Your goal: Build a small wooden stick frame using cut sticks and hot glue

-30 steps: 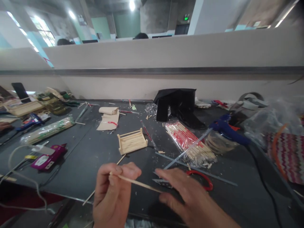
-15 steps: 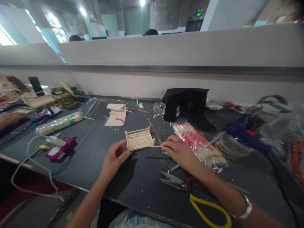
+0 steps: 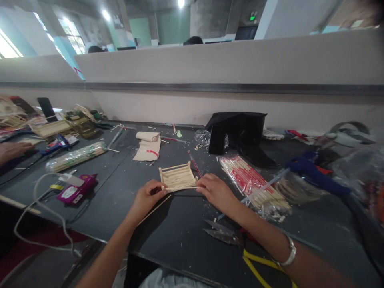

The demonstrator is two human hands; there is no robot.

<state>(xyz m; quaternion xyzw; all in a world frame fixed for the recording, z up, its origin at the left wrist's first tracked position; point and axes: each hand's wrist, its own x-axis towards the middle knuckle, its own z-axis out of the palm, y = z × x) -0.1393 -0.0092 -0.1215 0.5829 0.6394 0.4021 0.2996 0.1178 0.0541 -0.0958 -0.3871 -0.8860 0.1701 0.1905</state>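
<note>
A small frame of wooden sticks (image 3: pixel 178 176) lies on the dark table, with low posts at its corners. Along its near edge runs a thin wooden stick (image 3: pixel 182 188). My left hand (image 3: pixel 149 197) pinches the left end of this stick at the frame's near left corner. At the right end, my right hand (image 3: pixel 211 190) has its fingers closed on the same stick, beside the near right corner. Another loose stick (image 3: pixel 154 209) lies by my left wrist, partly hidden by it.
Scissors with yellow handles (image 3: pixel 258 266) lie under my right forearm. Bagged sticks (image 3: pixel 250 180) and a blue glue gun (image 3: pixel 315 172) are at the right. A purple power strip (image 3: pixel 76 188) and another person's hand (image 3: pixel 13 152) are at the left.
My right hand has moved left, to the frame's near right corner. My left hand's fingers have closed at the near left corner. The loose stick by my left hand now shows more of its length.
</note>
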